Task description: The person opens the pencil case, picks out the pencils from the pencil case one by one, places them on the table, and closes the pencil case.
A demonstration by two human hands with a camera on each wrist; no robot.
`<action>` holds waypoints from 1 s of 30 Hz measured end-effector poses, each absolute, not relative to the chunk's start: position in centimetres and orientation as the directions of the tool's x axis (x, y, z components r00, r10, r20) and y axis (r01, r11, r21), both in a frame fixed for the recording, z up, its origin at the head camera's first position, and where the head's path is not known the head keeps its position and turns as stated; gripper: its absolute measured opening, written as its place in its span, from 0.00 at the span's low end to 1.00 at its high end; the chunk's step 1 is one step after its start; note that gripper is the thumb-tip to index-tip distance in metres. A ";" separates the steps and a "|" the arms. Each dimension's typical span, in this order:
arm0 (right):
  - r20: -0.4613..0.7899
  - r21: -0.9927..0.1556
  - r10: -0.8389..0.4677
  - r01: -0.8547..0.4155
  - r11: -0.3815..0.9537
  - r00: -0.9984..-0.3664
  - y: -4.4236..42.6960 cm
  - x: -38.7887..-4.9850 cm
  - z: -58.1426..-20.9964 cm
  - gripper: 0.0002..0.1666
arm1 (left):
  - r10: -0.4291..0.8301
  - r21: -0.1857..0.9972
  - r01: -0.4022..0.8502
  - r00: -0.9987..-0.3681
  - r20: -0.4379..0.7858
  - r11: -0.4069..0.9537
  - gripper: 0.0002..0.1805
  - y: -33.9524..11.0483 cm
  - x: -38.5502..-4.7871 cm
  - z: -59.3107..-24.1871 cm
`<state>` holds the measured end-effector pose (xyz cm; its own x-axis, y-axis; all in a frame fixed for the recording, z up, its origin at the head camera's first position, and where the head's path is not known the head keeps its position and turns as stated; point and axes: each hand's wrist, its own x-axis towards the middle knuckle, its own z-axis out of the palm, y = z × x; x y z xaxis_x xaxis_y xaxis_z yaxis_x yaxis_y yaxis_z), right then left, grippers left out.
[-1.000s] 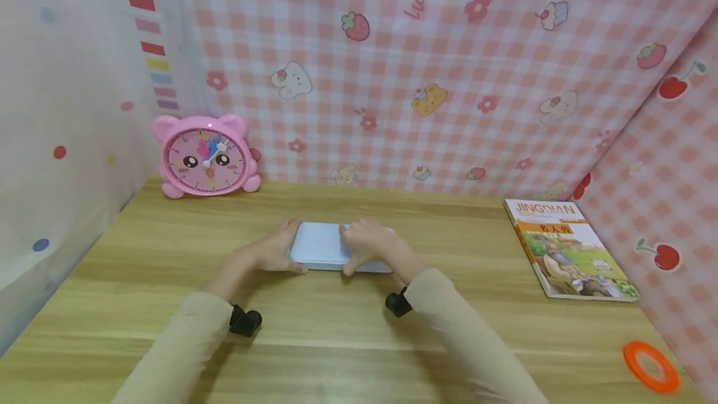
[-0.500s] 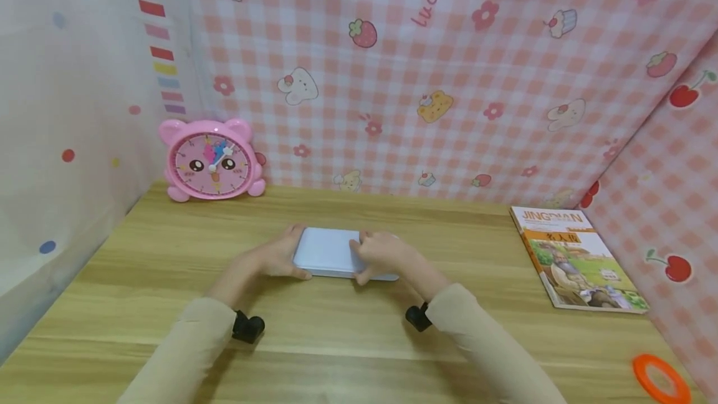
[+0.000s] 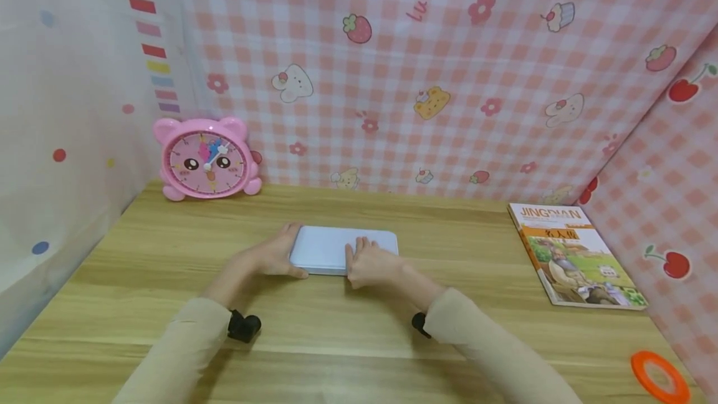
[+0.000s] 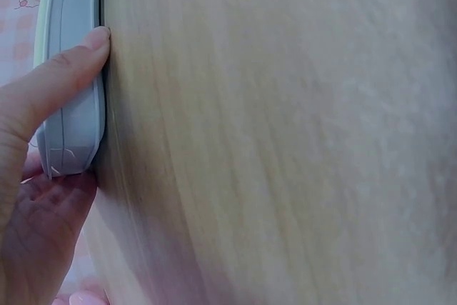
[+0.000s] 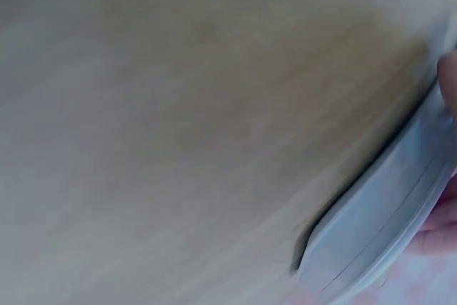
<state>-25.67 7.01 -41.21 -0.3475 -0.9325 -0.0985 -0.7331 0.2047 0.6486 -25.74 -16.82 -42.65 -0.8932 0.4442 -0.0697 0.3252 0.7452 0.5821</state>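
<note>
A flat, pale blue-white rectangular case (image 3: 322, 243) with rounded corners lies on the wooden table. My left hand (image 3: 273, 255) grips its left end. In the left wrist view the thumb presses the grey side wall of the case (image 4: 80, 123), and the fingers reach around the end. Toward the right of the front edge, my right hand (image 3: 373, 265) pinches the case, fingertips on its top. The right wrist view, blurred, shows a thin seam along the side of the case (image 5: 375, 223), with the thumb at that side and fingers over the top face.
At the back left stands a pink toy clock (image 3: 206, 159) with ears. A book (image 3: 578, 257) with a picture cover lies at the right. An orange ring (image 3: 660, 377) is near the right front. Checked cloth walls (image 3: 387, 67) enclose the table (image 3: 314, 335).
My right hand has shifted from across the right part of the case to its front edge, uncovering the right end. The left hand keeps its place. The head view has shifted slightly.
</note>
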 end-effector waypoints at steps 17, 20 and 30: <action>0.126 0.510 -0.950 -0.803 0.309 -0.286 8.9 -26.3 -40.3 0.22 | 0.444 0.596 0.337 -0.895 -0.035 0.729 0.58 -16.9 -25.8 -43.0; 0.095 0.017 -0.851 -0.854 0.520 -0.516 10.9 -27.1 -40.3 0.38 | 0.450 0.598 0.348 -0.893 -0.024 0.722 0.58 -16.9 -25.9 -43.1; -0.009 -0.530 -0.671 -0.565 0.632 -0.741 14.7 -28.8 -40.9 0.55 | 0.452 0.618 0.336 -0.891 -0.036 0.711 0.58 -17.4 -25.9 -43.0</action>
